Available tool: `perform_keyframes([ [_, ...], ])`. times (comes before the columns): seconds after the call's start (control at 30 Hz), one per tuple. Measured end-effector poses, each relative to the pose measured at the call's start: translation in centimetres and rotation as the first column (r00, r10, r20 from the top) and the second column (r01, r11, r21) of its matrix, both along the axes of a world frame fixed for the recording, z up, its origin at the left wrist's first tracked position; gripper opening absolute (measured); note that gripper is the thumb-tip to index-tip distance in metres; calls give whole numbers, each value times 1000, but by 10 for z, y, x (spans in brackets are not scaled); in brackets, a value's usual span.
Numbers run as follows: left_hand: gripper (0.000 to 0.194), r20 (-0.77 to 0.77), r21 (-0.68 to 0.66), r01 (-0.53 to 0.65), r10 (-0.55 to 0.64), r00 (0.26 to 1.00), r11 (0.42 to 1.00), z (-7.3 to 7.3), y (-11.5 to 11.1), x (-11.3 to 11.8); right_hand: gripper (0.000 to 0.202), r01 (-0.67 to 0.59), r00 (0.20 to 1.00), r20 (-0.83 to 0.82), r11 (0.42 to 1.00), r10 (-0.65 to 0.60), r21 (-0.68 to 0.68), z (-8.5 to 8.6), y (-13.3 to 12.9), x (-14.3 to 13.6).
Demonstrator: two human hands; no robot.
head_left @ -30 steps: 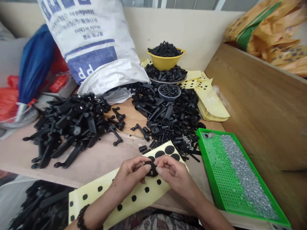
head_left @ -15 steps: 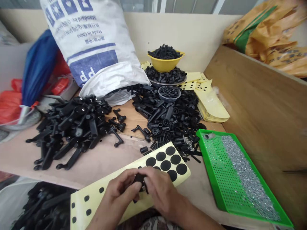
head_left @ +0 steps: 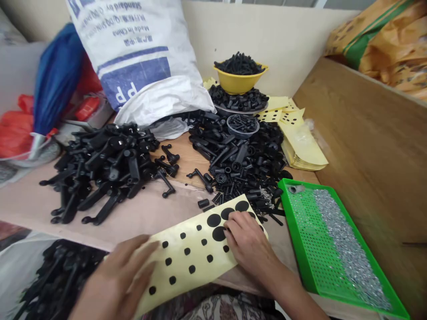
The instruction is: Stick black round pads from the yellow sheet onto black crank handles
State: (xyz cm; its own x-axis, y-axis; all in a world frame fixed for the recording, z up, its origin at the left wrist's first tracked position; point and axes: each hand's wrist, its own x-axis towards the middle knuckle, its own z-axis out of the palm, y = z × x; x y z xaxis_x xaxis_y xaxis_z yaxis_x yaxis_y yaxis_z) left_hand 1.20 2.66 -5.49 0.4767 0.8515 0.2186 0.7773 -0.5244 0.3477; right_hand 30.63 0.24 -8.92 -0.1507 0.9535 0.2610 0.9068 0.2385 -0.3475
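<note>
A pale yellow sheet [head_left: 196, 240] lies slanted at the table's front edge, with large black round stickers [head_left: 214, 220] at its right end and small black dots over the rest. My right hand [head_left: 245, 235] rests on the stickers, its fingers bent and pressed together; whether anything is pinched under the fingertips is hidden. Over the sheet's left part is my left hand [head_left: 120, 275], blurred, fingers apart and nothing seen in it. Left of centre sits a pile of black crank-handled parts [head_left: 110, 164].
Loose black pieces [head_left: 233, 155] heap at the centre back, below a yellow bowl [head_left: 240, 82]. A green tray [head_left: 313, 249] with small metal parts stands right, beside a wooden partition [head_left: 360, 146]. A white sack [head_left: 143, 66] leans behind; yellow sheets [head_left: 305, 146] are stacked back right.
My hands have parted: the left moved left, the right moved up onto the large stickers. The black part they held together is no longer seen between them. The view has shifted slightly.
</note>
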Motion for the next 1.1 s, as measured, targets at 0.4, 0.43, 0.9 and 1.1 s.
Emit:
perform_keyframes([
  [0.4, 30, -331, -69, 340, -343, 879, 938, -28, 7, 125, 15, -47, 979, -203, 992, 21, -121, 1, -5, -1],
  [0.43, 30, -335, -66, 340, -342, 878, 938, -29, 7, 124, 14, -41, 978, -209, 993, 17, -109, 0, -6, -1],
  [0.9, 18, -237, 18, 343, -329, 914, 939, -35, 2, 120, 21, -65, 957, -291, 975, 0, -214, 2, -4, -7],
  [1.1, 24, 4, 196, 250, -256, 967, 948, -19, 40, 76, 20, -151, 907, -418, 961, 42, -233, -3, -3, -7],
])
